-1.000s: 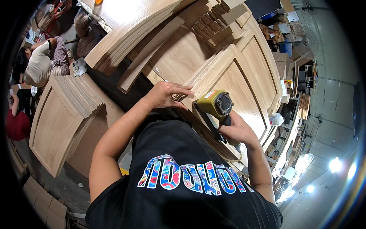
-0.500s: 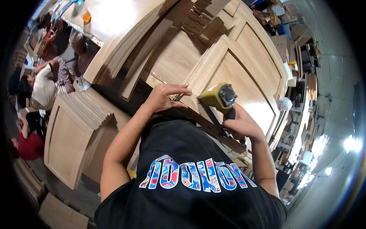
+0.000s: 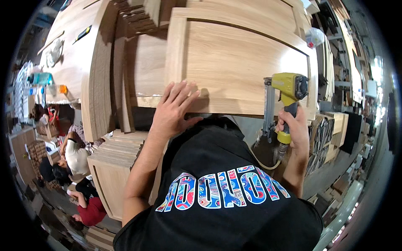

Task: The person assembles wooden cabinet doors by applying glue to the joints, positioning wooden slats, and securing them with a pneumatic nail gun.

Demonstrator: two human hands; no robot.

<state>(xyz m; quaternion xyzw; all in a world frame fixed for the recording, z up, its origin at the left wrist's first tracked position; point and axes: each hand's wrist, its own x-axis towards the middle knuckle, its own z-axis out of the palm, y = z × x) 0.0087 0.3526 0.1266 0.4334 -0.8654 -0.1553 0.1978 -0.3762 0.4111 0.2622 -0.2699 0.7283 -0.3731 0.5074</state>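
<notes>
A framed wooden cabinet door [image 3: 238, 58] lies flat in front of me, its near edge close to my body. On its near left corner rests my left hand [image 3: 172, 109], fingers stretched out and pressed onto the frame. My right hand [image 3: 295, 127] is wrapped round the black grip of a yellow-green air nail gun [image 3: 288, 88]. The nailer is upright over the door's near right part, its grey magazine on the left side. A pale hose [image 3: 268, 167] runs from the fitting below its handle. Whether the nailer touches the wood, I cannot tell.
Left of the door stand upright wooden boards [image 3: 98, 83]. A worktable [image 3: 71, 79] beyond them carries a utility knife [image 3: 83, 34] and a teal bottle [image 3: 40, 78]. Stacked panels [image 3: 111, 175] stand at my lower left, with other people [image 3: 77, 157] further off.
The view has turned, so the door now lies squarely ahead. My left hand has settled flat on the door's frame, and my right hand has carried the nail gun toward the right end.
</notes>
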